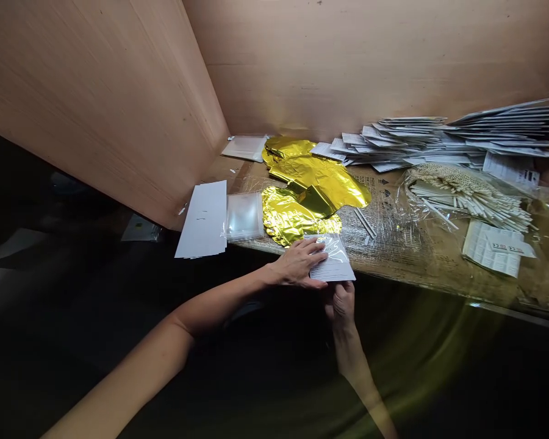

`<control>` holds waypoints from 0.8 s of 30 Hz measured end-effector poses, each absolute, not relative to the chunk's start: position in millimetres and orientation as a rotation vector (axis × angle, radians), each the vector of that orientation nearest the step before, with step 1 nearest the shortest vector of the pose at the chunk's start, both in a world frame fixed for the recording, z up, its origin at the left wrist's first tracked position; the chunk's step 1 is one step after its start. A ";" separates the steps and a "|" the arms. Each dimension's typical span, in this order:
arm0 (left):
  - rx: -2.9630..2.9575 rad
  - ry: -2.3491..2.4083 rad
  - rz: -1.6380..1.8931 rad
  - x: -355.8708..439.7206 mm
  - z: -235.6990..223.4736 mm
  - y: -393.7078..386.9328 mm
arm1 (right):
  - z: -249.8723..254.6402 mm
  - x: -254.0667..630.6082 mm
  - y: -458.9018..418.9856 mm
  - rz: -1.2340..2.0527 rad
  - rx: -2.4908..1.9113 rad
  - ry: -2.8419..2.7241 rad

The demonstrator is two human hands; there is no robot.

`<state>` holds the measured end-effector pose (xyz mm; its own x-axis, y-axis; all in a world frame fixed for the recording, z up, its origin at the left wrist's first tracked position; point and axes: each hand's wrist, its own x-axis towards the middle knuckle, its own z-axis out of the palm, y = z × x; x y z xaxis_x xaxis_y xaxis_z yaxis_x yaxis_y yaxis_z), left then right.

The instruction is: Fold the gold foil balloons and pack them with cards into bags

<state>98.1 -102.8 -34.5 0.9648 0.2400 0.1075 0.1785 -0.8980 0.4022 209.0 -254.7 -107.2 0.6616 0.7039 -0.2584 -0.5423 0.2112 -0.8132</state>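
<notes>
A white printed card in a clear plastic bag (pixel 336 259) lies at the near edge of the worktop, overlapping gold foil (pixel 283 213). My left hand (pixel 299 262) rests on its left side with fingers stretched out flat and the thumb along the near edge. From below, my right hand (pixel 343 299) has its fingers closed at the near edge of the bagged card; its fingertips are partly hidden. Left of the foil sits a stack of clear plastic bags (pixel 244 216), beside a stack of white paper sheets (pixel 204 219). Thin white sticks (pixel 365 224) lie just beyond the card.
Many flat white packets (pixel 407 143) are piled along the back wall. In front of them, an opened clear bag holds white sticks (pixel 476 195). Sheets of small printed labels (pixel 496 247) lie at the right. A wooden panel (pixel 119 91) bounds the left side.
</notes>
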 end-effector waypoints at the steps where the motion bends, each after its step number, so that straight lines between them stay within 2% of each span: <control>1: 2.720 0.299 0.214 97.5 -34.0 -103.5 | -106.2 207.0 -249.7 0.828 -1.045 -0.168; 8: 2.659 0.285 0.177 100.1 -29.5 -96.9 | -112.9 206.8 -255.9 0.876 -1.088 -0.213; 15: 2.691 0.267 0.122 99.1 -20.5 -99.4 | -121.1 201.9 -244.7 0.679 -1.238 -0.266; 24: 2.673 0.155 0.266 110.7 -28.3 -109.9 | -113.3 205.4 -256.5 0.778 -1.340 -0.381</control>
<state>110.7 -109.9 -28.3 0.9752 0.1515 0.1614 0.0655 -0.8939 0.4435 205.4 -256.5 -113.3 0.6982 0.6927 -0.1810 -0.2817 0.0335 -0.9589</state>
